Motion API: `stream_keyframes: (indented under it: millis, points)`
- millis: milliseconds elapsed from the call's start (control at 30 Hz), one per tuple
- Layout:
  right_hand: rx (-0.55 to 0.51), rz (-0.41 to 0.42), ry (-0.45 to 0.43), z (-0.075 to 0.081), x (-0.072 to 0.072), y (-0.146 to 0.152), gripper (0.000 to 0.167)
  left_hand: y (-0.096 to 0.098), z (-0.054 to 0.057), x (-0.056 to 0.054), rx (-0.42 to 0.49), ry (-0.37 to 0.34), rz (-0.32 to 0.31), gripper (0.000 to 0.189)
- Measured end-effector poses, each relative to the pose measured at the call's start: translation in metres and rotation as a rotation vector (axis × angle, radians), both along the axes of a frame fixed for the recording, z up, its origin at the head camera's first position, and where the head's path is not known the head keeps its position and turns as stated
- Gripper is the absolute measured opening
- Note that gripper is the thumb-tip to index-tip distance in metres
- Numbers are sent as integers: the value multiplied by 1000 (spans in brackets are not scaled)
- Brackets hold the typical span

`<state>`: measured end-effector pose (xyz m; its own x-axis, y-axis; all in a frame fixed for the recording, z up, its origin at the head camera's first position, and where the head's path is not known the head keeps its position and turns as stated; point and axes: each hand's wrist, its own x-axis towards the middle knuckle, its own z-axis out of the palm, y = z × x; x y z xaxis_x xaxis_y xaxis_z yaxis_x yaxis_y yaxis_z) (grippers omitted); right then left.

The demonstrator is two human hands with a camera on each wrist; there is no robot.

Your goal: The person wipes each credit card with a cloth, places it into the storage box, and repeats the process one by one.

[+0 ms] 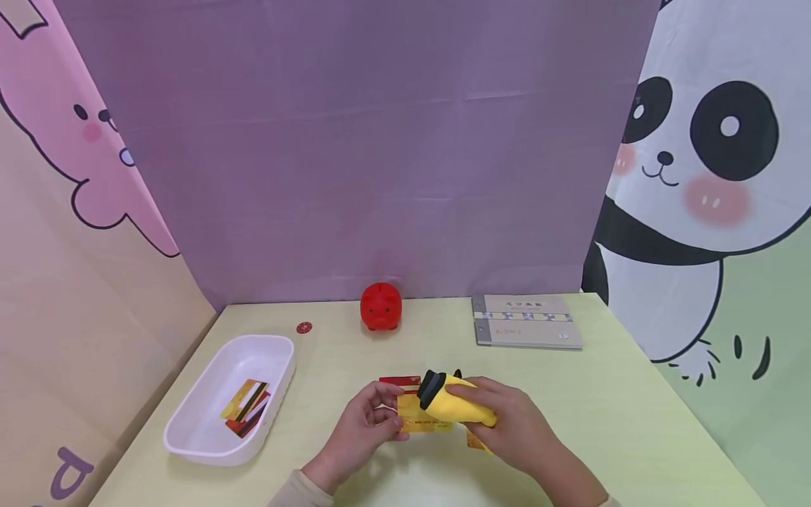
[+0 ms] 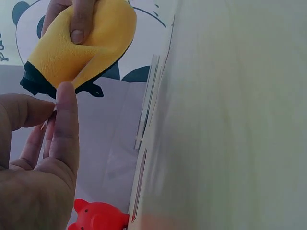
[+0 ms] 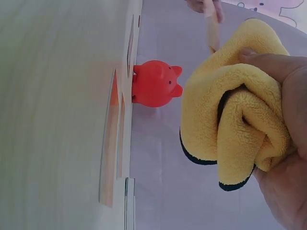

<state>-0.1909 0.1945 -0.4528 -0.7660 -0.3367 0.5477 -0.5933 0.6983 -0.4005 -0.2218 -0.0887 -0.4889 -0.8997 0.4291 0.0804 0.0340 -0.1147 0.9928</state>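
My left hand pinches the left edge of a yellow bank card between thumb and fingers, above the table. In my right hand is a bunched yellow cloth with black edging. From the head view the cloth overlaps the card's right part; whether they touch I cannot tell. The right wrist view shows the cloth folded in the palm, thumb on top. Behind the held card lies a red card, partly covered. A gold card shows partly below my right hand.
A white plastic tray stands at the left with a yellow card and a red card inside. Farther back are a small red disc, a red piggy bank and a grey book near the back edge.
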Motion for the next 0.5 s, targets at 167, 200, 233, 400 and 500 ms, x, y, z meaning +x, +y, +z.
stream_keyframes:
  millis: [167,200,233,400,500]
  points:
    - [55,-1,-52,-1,2,-4,68,1,1,2,18,-6,-23,44]
    - [72,-3,-55,-1,2,-5,68,1,2,2,23,0,-27,44]
    - [92,0,-49,-1,3,-6,68,1,2,2,26,5,-29,44]
    - [183,26,17,2,5,-8,69,0,5,3,43,12,-8,43]
    - [222,31,40,4,5,-6,70,-2,6,2,47,10,12,41]
